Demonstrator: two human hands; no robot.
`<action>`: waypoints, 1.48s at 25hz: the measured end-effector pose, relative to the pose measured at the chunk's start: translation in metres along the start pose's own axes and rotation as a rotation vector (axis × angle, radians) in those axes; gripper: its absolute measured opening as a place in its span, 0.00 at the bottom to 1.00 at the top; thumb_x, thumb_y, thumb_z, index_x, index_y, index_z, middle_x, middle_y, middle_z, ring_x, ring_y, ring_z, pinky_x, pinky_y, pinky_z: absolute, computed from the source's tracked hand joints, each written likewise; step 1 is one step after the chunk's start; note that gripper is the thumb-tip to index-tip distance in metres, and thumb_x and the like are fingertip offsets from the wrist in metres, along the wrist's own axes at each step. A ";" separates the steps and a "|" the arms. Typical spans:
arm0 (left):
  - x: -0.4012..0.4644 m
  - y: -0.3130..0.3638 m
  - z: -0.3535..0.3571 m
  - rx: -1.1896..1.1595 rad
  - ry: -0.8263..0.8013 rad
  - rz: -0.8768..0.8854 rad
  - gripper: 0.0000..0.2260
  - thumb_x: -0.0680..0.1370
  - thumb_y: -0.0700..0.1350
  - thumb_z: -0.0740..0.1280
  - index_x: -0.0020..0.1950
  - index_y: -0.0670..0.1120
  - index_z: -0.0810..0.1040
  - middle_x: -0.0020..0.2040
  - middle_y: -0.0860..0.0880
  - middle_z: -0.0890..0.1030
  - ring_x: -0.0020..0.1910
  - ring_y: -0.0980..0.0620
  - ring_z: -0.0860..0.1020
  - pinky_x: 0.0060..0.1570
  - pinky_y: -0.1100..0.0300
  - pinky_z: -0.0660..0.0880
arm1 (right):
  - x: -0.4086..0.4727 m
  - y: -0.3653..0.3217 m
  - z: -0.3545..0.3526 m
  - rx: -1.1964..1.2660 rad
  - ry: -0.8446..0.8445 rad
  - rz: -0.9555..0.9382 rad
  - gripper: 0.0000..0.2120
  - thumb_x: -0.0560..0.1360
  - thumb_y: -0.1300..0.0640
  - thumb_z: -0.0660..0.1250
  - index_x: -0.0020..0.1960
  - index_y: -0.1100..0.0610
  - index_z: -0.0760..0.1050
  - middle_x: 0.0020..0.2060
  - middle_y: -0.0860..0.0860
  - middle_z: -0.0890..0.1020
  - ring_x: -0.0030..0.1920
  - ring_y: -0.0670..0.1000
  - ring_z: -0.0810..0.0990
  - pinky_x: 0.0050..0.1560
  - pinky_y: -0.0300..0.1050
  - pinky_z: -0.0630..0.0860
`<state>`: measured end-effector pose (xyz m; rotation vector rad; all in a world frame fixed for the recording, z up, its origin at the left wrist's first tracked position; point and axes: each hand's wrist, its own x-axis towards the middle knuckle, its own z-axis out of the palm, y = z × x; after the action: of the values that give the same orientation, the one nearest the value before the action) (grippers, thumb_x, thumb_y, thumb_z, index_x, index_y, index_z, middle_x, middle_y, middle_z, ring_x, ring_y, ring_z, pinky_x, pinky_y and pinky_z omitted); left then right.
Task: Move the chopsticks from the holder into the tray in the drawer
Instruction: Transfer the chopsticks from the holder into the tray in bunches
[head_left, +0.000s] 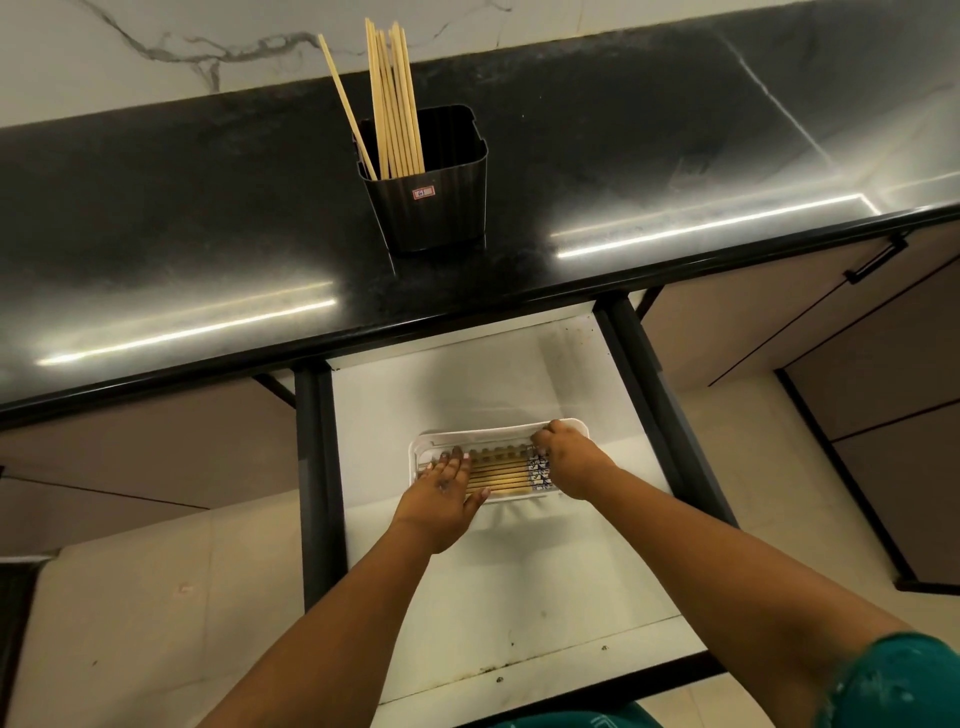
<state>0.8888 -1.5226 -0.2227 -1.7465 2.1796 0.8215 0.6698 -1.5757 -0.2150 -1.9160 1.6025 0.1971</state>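
A black ribbed holder (431, 202) stands on the dark counter with several pale wooden chopsticks (392, 104) sticking up out of it. Below, the drawer (467, 374) is pulled out, and a white tray (498, 431) lies in it. Several chopsticks (501, 475) lie side by side in the tray, their patterned ends to the right. My left hand (441, 499) rests flat on the tray's left part, fingers spread over the chopsticks. My right hand (569, 460) is at the tray's right end, its fingers curled on the chopstick ends there.
The black glossy countertop (208, 249) overhangs the drawer's back. Dark drawer rails (311, 467) run down both sides. Beige cabinet fronts with a black handle (878, 257) are at the right. A marble wall rises behind the counter.
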 end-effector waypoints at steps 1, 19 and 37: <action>-0.001 0.003 -0.004 -0.007 0.031 -0.002 0.30 0.81 0.61 0.48 0.78 0.48 0.48 0.79 0.47 0.54 0.77 0.48 0.52 0.74 0.55 0.51 | -0.002 -0.004 -0.004 0.001 0.051 -0.011 0.19 0.76 0.65 0.65 0.67 0.58 0.72 0.62 0.54 0.72 0.59 0.56 0.75 0.60 0.49 0.77; -0.011 0.035 -0.328 -0.204 0.955 0.002 0.20 0.75 0.42 0.63 0.68 0.47 0.69 0.60 0.44 0.78 0.60 0.43 0.74 0.56 0.46 0.70 | 0.031 -0.187 -0.277 0.272 0.558 -0.385 0.13 0.72 0.60 0.68 0.56 0.57 0.75 0.54 0.54 0.75 0.51 0.53 0.77 0.51 0.46 0.77; 0.083 -0.032 -0.326 -0.364 0.952 -0.008 0.17 0.77 0.43 0.63 0.66 0.44 0.71 0.51 0.47 0.80 0.52 0.51 0.76 0.49 0.57 0.75 | 0.206 -0.208 -0.309 0.527 0.202 0.107 0.12 0.75 0.59 0.68 0.58 0.61 0.75 0.54 0.58 0.82 0.54 0.55 0.82 0.59 0.54 0.78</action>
<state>0.9507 -1.7753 -0.0074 -2.7393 2.6566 0.4182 0.8305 -1.9023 0.0054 -1.4776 1.6800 -0.3560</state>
